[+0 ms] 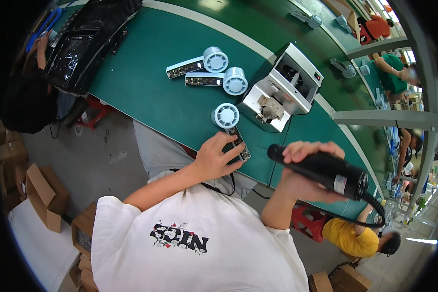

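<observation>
On the green table near its front edge lies a light-blue handheld fan-like device (227,116), with a round vented head and an open handle showing a circuit board. My left hand (215,156) grips that handle, its thumb and fingers on either side of the board. In my right hand (306,170) is a black electric screwdriver (328,171), held almost level, its tip pointing left toward the handle but apart from it. A cable curls from the screwdriver's rear end. Two similar devices, one with its head here (235,82), lie farther back with their boards exposed.
A silver-grey screw feeder machine (282,87) stands right of the devices. A black plastic-wrapped bundle (85,46) sits at the table's far left, beside a person in dark clothes. A moving-belt-like green strip (258,24) runs behind. Cardboard boxes (44,194) stand at lower left; other people sit at right.
</observation>
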Demonstrator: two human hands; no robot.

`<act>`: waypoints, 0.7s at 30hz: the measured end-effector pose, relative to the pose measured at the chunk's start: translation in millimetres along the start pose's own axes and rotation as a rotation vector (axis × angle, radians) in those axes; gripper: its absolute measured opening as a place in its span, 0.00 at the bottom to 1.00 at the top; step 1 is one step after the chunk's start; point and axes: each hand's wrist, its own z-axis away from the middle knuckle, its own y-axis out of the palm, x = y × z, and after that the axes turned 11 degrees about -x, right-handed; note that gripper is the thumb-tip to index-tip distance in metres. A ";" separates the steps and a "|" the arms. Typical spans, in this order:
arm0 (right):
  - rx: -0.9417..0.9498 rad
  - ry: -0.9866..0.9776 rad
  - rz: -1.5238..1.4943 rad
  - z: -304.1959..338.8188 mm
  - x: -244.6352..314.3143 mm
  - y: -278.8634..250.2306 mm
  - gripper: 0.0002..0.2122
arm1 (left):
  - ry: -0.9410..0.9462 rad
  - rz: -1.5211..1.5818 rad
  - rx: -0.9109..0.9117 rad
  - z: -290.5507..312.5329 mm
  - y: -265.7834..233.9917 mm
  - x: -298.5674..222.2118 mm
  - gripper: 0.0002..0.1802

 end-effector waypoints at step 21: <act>-0.045 0.005 0.019 25.7 1.0 -13.5 0.46 | -0.001 -0.001 0.000 2.0 2.0 2.3 0.28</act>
